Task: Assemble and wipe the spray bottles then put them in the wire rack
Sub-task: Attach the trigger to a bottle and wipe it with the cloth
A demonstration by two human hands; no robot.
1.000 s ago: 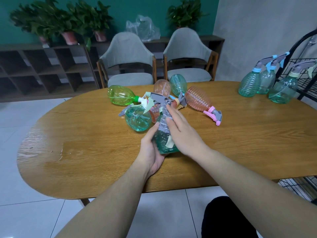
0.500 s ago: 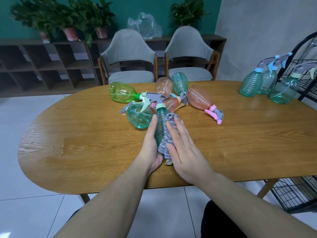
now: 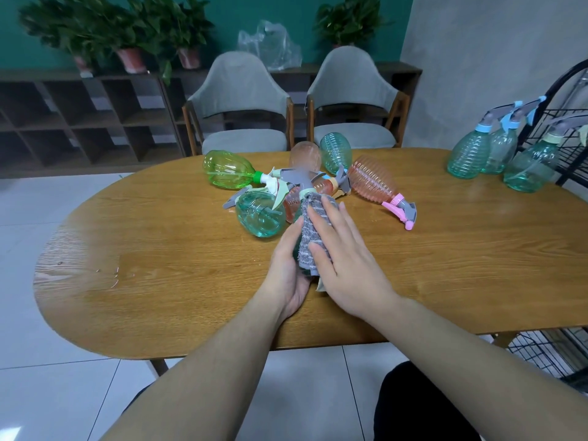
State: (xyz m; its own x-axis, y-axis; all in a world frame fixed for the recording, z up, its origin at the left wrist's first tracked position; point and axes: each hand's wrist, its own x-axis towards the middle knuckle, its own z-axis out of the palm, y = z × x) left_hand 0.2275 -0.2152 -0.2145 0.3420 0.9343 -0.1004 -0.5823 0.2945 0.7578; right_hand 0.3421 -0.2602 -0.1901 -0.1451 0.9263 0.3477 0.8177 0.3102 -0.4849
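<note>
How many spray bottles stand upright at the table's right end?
3: two blue-collared bottles side by side, a cream-collared one nearer the rack. The others lie mid-table.

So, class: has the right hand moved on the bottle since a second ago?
Yes. The right hand, pressing the grey cloth, slid down toward the table's near edge, then back up toward the bottle pile.

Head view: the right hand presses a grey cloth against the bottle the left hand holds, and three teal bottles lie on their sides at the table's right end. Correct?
Not quite. The head view shows the three teal bottles standing upright at the table's right end. The rest holds: the right hand presses the grey cloth on the bottle held by the left hand.
</note>
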